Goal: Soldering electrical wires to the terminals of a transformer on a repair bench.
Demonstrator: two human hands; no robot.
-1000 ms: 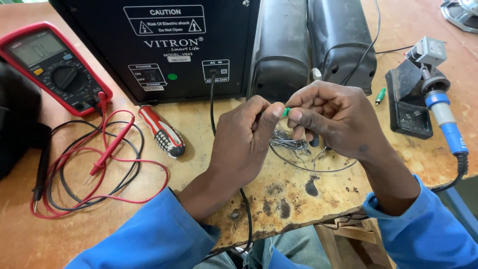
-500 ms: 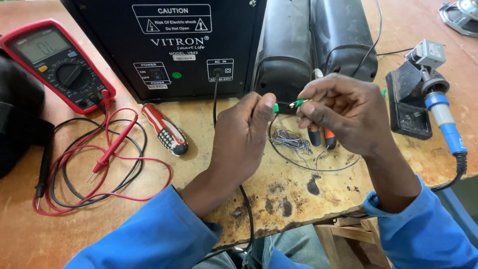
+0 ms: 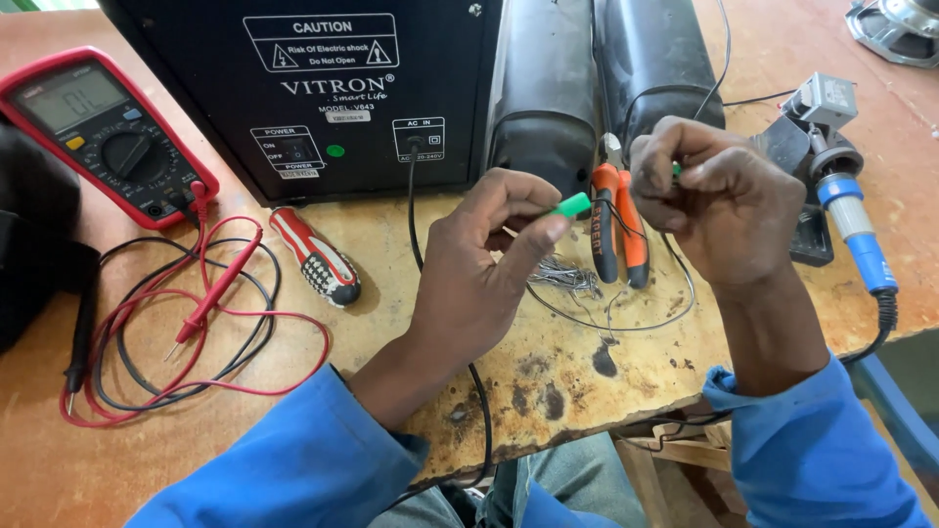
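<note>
Near the bench's front edge, before the black speaker cabinet [image 3: 323,98], a thin wire [image 3: 611,318] loops beside orange-handled pliers [image 3: 618,220] and could, I judge, snag on them or slip free if pulled. Left hand [image 3: 479,274] pinches a small green sleeve [image 3: 570,205] between thumb and fingertips, other fingers curled. Right hand [image 3: 719,200] is clenched tight around another green bit, barely visible. A soldering iron [image 3: 851,210] rests toward the right edge.
</note>
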